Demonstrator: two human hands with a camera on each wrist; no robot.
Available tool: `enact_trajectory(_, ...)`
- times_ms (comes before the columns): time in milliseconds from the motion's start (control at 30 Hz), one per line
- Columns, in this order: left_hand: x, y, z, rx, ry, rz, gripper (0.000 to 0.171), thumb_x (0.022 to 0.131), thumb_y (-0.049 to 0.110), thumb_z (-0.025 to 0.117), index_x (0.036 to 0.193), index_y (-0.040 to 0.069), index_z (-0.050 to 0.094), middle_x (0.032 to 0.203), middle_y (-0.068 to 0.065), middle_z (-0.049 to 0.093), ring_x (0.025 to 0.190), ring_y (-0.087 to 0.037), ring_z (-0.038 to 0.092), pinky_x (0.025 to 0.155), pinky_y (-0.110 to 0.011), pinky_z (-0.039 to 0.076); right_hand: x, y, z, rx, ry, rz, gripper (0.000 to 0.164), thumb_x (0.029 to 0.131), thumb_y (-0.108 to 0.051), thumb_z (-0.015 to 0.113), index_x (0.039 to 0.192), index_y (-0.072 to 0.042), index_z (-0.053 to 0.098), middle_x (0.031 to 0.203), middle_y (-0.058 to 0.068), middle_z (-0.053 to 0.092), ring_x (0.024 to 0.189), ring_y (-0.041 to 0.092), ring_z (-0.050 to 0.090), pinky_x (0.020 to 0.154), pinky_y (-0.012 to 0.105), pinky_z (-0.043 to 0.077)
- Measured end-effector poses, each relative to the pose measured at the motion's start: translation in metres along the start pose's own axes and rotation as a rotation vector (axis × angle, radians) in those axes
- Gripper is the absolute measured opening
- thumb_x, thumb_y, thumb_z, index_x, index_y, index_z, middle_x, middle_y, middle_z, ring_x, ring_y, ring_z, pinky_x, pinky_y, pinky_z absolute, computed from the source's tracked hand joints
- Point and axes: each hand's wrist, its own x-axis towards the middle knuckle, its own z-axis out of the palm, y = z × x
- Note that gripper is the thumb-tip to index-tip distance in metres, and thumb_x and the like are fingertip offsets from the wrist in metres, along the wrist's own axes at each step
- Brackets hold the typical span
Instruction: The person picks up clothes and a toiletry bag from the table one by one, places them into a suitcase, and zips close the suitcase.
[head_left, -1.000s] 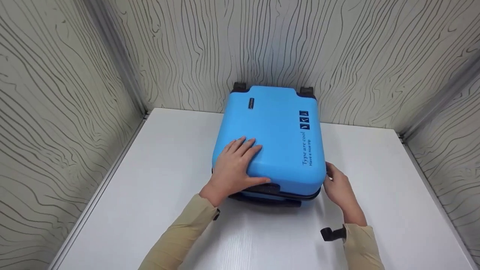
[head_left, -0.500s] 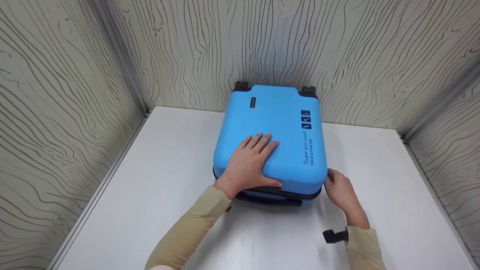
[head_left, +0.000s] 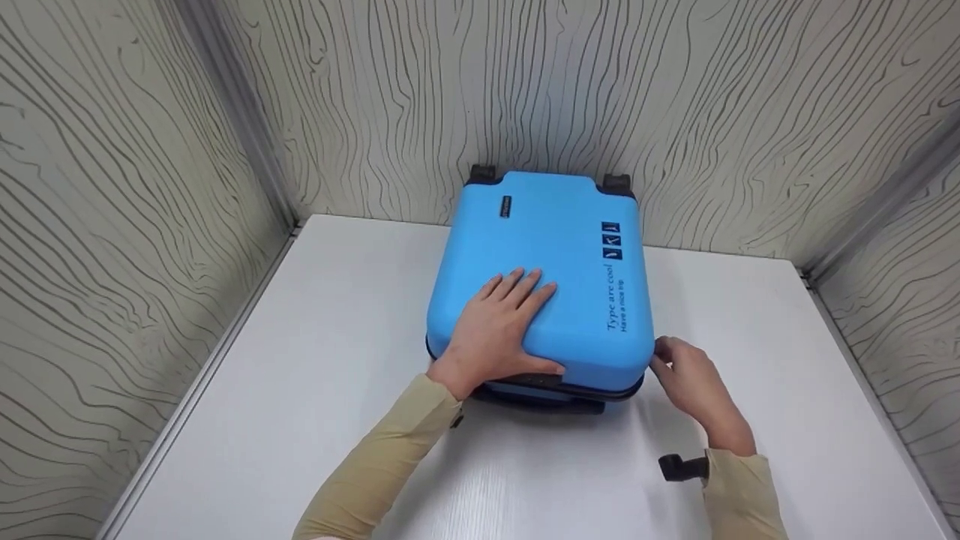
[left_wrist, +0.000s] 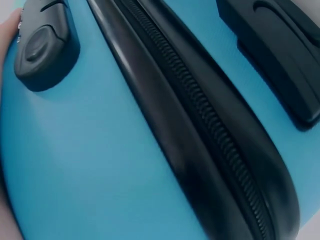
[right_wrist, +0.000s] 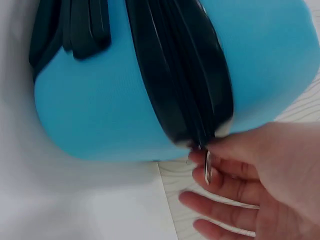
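White worktop (head_left: pixel 315 420) under wood-grain wall panels carries the blue suitcase (head_left: pixel 547 255), lying flat. Nearest, the right hand (head_left: pixel 694 382) pinches the metal zipper pull (right_wrist: pixel 208 165) at the case's near right corner; it has drawn slightly outward since half a second ago. Beyond, the left hand (head_left: pixel 499 330) lies flat, fingers relaxed, on the lid, unchanged. The suitcase has not shifted.
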Motion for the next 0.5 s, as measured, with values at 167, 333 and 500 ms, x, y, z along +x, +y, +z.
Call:
enact_trajectory(167, -0.0006, 0.0009, 0.0015, 0.0, 0.003, 0.001, 0.115, 0.073, 0.092, 0.054, 0.161, 0.02, 0.034, 0.165, -0.005, 0.03, 0.151, -0.026, 0.025, 0.122, -0.042, 0.015, 0.0009, 0.0032, -0.0054, 0.022, -0.014, -0.03, 0.013, 0.1, -0.003, 0.059, 0.109, 0.003, 0.067, 0.095, 0.01, 0.072, 0.09, 0.031, 0.068, 0.082, 0.053, 0.055)
enact_trajectory(333, -0.0011, 0.001, 0.0021, 0.004, 0.025, 0.007, 0.114, 0.074, 0.092, 0.054, 0.16, 0.019, 0.035, 0.163, -0.006, 0.032, 0.15, -0.026, 0.026, 0.121, -0.042, 0.018, 0.0023, 0.0005, -0.0042, -0.009, -0.023, -0.023, 0.017, 0.099, -0.003, 0.056, 0.109, 0.005, 0.068, 0.088, 0.008, 0.071, 0.08, 0.025, 0.065, 0.072, 0.045, 0.053)
enact_trajectory(500, -0.0018, 0.0001, 0.0026, 0.018, 0.022, 0.01, 0.114, 0.076, 0.092, 0.051, 0.161, 0.019, 0.034, 0.164, -0.007, 0.031, 0.15, -0.027, 0.026, 0.121, -0.042, 0.016, 0.0015, -0.0015, 0.0009, -0.072, -0.027, -0.03, 0.019, 0.101, -0.002, 0.051, 0.101, 0.006, 0.069, 0.082, 0.007, 0.067, 0.071, 0.023, 0.057, 0.064, 0.04, 0.048)
